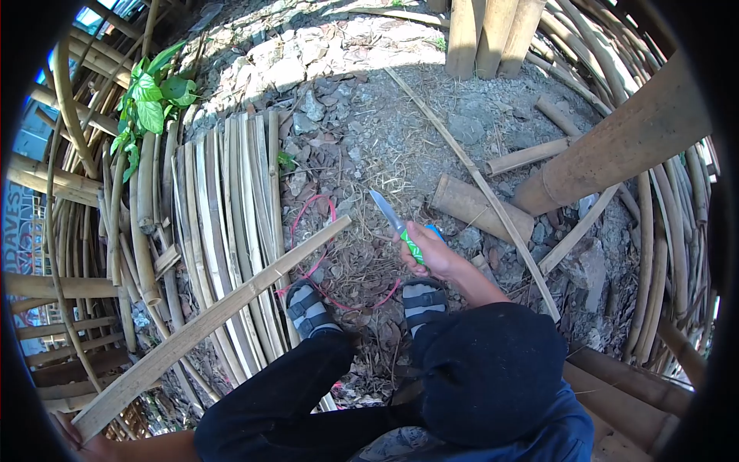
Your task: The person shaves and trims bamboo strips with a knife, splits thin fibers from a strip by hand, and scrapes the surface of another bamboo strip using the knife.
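My right hand [433, 256] is closed round the green patterned handle of a knife [386, 209], its blade pointing up and to the left above the ground. At the lower left edge my left hand [83, 445] grips the end of a long split bamboo slat [219, 312]. The slat slants up to the right, over a row of pale bamboo strips [231, 181], and its far end is a short way left of the knife. A small blue thing shows behind my right hand; I cannot make out what it is.
Pink string [331, 202] lies looped on the littered ground by my sandals [311, 309]. To the right stand a thick bamboo pole [616, 138] and a short bamboo piece [481, 206]. A thin strip [469, 165] crosses the ground. Bamboo stacks and a leafy plant [146, 100] are at the left.
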`<state>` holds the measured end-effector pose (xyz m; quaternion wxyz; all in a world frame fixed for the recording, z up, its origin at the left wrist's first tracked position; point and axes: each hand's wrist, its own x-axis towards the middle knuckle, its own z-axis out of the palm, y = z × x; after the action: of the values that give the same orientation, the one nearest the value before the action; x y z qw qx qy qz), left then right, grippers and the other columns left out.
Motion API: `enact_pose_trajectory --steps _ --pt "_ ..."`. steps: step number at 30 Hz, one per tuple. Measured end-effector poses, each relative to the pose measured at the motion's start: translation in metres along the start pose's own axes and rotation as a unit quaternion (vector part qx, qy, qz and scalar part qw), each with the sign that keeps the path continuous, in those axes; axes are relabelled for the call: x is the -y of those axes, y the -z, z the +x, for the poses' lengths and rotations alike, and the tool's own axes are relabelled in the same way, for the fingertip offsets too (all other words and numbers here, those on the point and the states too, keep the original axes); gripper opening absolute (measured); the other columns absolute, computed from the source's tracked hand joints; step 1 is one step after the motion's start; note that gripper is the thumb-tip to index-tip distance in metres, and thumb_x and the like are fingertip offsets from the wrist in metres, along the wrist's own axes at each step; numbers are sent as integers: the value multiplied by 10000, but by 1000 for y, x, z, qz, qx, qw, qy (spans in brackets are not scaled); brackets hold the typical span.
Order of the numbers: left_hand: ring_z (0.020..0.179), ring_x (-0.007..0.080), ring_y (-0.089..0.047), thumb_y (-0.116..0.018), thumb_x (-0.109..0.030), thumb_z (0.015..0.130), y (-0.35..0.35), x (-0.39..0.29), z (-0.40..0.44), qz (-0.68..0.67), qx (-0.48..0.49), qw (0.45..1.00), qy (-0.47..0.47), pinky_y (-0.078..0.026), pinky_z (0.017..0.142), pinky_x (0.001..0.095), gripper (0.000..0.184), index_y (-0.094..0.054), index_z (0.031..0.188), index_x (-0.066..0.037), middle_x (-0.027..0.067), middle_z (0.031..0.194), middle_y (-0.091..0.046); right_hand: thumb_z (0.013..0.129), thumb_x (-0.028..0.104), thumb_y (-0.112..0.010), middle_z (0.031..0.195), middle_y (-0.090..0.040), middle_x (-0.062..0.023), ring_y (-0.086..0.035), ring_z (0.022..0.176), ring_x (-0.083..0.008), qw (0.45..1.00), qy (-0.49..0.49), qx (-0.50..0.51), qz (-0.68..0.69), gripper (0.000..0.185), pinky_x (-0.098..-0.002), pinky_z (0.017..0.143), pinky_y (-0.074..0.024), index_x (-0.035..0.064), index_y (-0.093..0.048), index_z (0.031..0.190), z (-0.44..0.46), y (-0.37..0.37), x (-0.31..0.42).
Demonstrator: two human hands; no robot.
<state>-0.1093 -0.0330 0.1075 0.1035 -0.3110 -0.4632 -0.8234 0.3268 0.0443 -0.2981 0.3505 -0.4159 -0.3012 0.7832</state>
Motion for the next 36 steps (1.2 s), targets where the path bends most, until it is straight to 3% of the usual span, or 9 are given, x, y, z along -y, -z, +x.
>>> enact_pose_trajectory --steps 8,10,11,14,19,21,24,32,36 --pt "530 123 -278 -378 -107 993 -20 0 -25 -19 -1 1000 11 -263 476 255 201 -440 855 25 37 686 -317 1075 456 -384 666 -518 -34 -473 514 -106 996 -5 -78 37 478 -260 470 -390 11 -553 1119 -14 33 -10" --pt "534 125 -280 -377 -107 993 -23 0 -29 -22 -2 1000 10 -265 480 257 198 -441 861 27 40 691 -319 1070 362 -438 695 -571 -38 -518 571 -108 914 104 -258 -296 399 -274 545 -431 2 -603 1022 -8 45 -10" --pt "536 127 -281 -376 -107 993 -25 0 -30 -23 -3 1000 9 -266 482 259 197 -441 864 28 41 693 -319 1053 259 -469 718 -608 -42 -544 605 -104 901 107 -279 -315 314 -284 585 -451 1 -621 957 -14 51 -6" --pt "542 131 -283 -373 -106 992 -28 -1 -33 -23 -5 1000 3 -270 488 263 194 -442 872 31 45 700 -322 1027 258 -515 678 -625 -88 -608 607 -146 873 188 -331 -306 290 -315 595 -468 1 -619 941 -9 70 -8" --pt "553 138 -287 -369 -106 991 -30 -2 -36 -17 -16 1000 -9 -277 498 269 190 -443 886 35 52 712 -326 968 174 -640 703 -573 -43 -562 635 -107 892 242 -344 -166 185 -279 593 -449 -7 -644 935 -9 86 29" --pt "557 141 -289 -368 -105 990 -32 0 -40 -14 -16 1000 -8 -279 502 272 189 -443 892 37 55 716 -327 943 161 -680 756 -570 -51 -534 638 -102 781 326 -417 -333 195 -269 593 -437 -23 -630 901 -21 81 54" --pt "563 145 -291 -365 -105 990 -38 6 -48 -17 -13 1000 2 -283 508 276 188 -444 900 40 59 723 -329 931 139 -689 783 -564 -68 -516 639 -105 718 380 -418 -407 185 -271 586 -426 -34 -627 905 -22 101 64" --pt "580 156 -298 -358 -104 988 -49 9 -61 -22 -17 1000 4 -293 524 286 187 -446 923 47 70 741 -336 945 105 -650 753 -537 -110 -523 613 -213 712 363 -400 -448 156 -348 575 -417 -39 -614 897 -34 104 75" --pt "589 162 -301 -355 -103 987 -54 8 -64 -26 -18 999 -3 -298 532 291 188 -447 934 51 76 750 -339 964 65 -594 720 -487 -142 -522 600 -318 623 427 -386 -529 172 -403 557 -411 -38 -564 829 -34 101 87"
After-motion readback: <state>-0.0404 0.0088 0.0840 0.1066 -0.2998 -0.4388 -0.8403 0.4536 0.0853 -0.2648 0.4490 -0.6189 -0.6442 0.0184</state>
